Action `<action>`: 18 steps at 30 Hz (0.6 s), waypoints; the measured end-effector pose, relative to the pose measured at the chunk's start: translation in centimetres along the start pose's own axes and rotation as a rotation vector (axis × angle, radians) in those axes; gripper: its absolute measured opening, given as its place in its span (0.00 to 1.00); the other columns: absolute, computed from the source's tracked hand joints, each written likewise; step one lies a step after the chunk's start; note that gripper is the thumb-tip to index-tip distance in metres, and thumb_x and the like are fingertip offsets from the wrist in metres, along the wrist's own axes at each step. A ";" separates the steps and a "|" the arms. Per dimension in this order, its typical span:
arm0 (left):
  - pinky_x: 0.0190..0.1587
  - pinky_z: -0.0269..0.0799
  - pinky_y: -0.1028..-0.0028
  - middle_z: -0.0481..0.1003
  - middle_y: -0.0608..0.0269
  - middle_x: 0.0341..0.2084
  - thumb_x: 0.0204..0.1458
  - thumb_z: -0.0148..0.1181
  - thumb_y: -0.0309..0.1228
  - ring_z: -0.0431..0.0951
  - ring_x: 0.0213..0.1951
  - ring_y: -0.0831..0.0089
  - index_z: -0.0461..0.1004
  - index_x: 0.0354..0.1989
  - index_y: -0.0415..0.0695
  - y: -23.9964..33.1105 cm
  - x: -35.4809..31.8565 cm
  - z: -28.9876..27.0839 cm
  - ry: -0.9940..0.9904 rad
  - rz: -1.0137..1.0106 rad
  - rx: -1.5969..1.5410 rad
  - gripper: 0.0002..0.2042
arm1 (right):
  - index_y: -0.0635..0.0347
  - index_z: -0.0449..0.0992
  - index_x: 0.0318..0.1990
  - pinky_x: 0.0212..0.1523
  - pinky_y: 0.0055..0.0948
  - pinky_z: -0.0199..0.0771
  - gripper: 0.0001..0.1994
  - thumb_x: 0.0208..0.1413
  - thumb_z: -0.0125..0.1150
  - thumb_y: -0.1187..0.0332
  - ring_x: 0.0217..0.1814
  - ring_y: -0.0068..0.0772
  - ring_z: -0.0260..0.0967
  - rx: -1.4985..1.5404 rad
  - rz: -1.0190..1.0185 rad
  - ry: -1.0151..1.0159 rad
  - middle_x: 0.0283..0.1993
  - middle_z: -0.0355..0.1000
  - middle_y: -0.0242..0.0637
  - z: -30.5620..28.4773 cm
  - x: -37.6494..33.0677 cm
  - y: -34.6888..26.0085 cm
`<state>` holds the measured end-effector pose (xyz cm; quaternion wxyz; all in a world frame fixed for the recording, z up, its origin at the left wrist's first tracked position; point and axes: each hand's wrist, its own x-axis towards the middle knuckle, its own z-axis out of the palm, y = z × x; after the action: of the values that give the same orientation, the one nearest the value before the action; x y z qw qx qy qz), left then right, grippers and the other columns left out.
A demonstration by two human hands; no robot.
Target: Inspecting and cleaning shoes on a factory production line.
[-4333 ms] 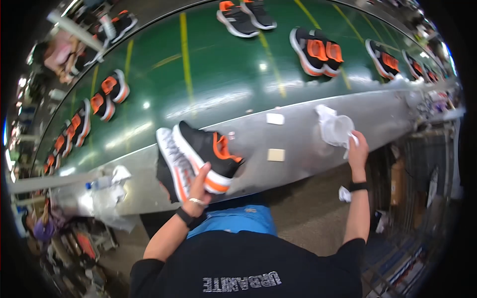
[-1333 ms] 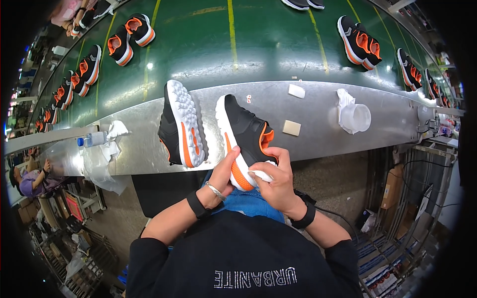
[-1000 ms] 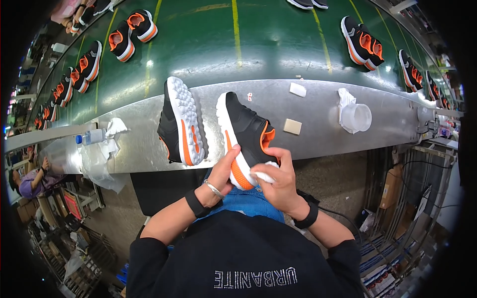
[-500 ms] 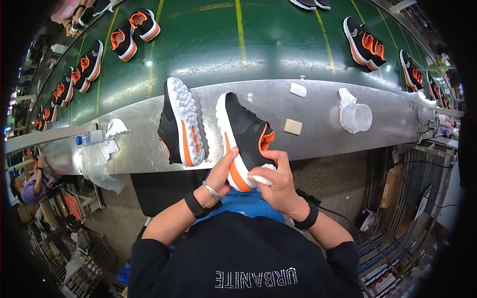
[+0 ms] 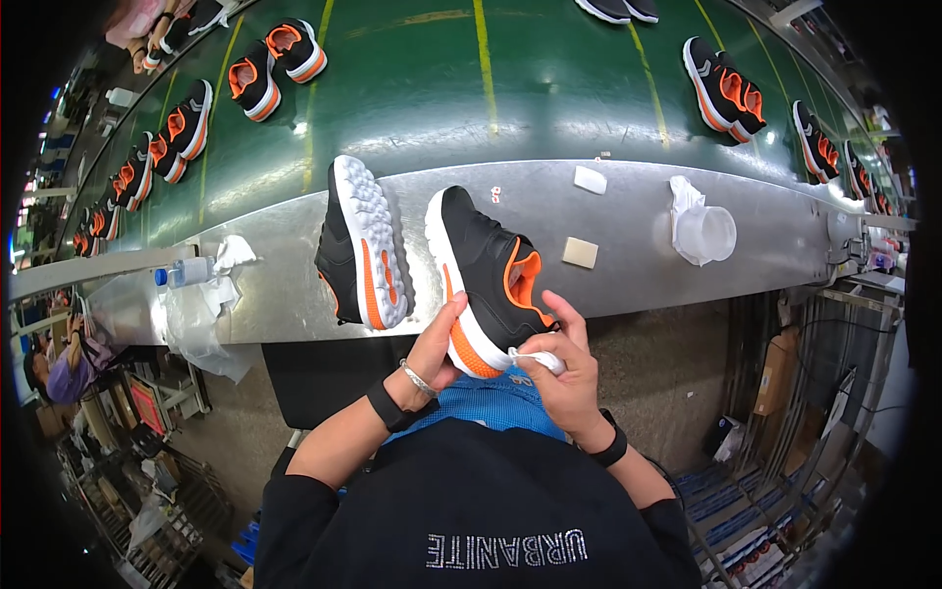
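A black sneaker [image 5: 481, 260] with an orange lining and a white-and-orange sole is held over the near edge of the metal table, heel toward me. My left hand [image 5: 437, 344] grips the sole near the heel. Pinched in my right hand [image 5: 564, 368] is a white cloth [image 5: 538, 360], pressed at the back of the sneaker's heel. To the left, a matching sneaker [image 5: 368, 245] lies on its side, its bumpy white-and-orange outsole facing right.
On the metal table [image 5: 628, 216] are a beige block [image 5: 580, 252], a white block [image 5: 590, 179], and a translucent tub [image 5: 706, 234] beside white cloth. A bottle [image 5: 186, 272] and plastic stand left. Beyond, a green belt [image 5: 392, 79] carries several sneaker pairs. Another person [image 5: 74, 368] is at far left.
My right hand has shifted slightly right and down with the cloth, around the heel. The held sneaker has turned a little, showing more of its opening. Sneakers on the belt have shifted slightly right.
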<state>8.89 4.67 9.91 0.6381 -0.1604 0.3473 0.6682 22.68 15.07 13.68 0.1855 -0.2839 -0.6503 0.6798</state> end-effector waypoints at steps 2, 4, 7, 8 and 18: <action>0.50 0.67 0.66 0.66 0.53 0.48 0.56 0.41 0.43 0.70 0.48 0.64 0.56 0.54 0.40 -0.4 0.3 -0.2 0.021 0.020 0.029 0.23 | 0.57 0.74 0.30 0.49 0.31 0.59 0.06 0.42 0.63 0.76 0.51 0.36 0.58 -0.013 0.034 -0.018 0.54 0.54 0.44 0.4 0.0 0.3; 0.50 0.68 0.65 0.67 0.52 0.47 0.56 0.39 0.44 0.70 0.48 0.63 0.56 0.54 0.40 -0.8 0.7 -0.6 0.043 0.042 0.058 0.23 | 0.56 0.74 0.29 0.47 0.33 0.59 0.08 0.39 0.64 0.77 0.50 0.41 0.56 -0.373 -0.111 -0.041 0.47 0.59 0.45 0.9 0.0 1.2; 0.47 0.69 0.67 0.68 0.52 0.46 0.56 0.40 0.43 0.72 0.46 0.64 0.58 0.53 0.39 -1.3 1.0 -1.0 0.076 0.064 0.076 0.22 | 0.57 0.74 0.28 0.46 0.32 0.59 0.09 0.37 0.64 0.78 0.49 0.39 0.56 -0.376 -0.092 0.057 0.38 0.62 0.40 2.1 -0.3 1.7; 0.45 0.70 0.69 0.69 0.54 0.44 0.56 0.42 0.42 0.72 0.43 0.67 0.60 0.50 0.39 -1.3 0.9 -0.8 0.099 0.058 0.069 0.20 | 0.58 0.74 0.28 0.45 0.32 0.59 0.08 0.37 0.64 0.77 0.48 0.38 0.56 -0.388 -0.076 0.103 0.37 0.63 0.40 2.5 -0.3 1.8; 0.44 0.71 0.70 0.70 0.53 0.42 0.55 0.42 0.40 0.74 0.42 0.66 0.60 0.50 0.37 0.0 0.4 0.8 0.046 0.083 0.016 0.20 | 0.54 0.75 0.28 0.45 0.30 0.60 0.10 0.35 0.63 0.80 0.43 0.36 0.58 -0.331 -0.212 -0.079 0.33 0.64 0.36 0.7 0.4 1.3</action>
<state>8.99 5.54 10.25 0.6029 -0.1561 0.3737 0.6874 22.06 14.70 12.34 0.1814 -0.2135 -0.7861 0.5509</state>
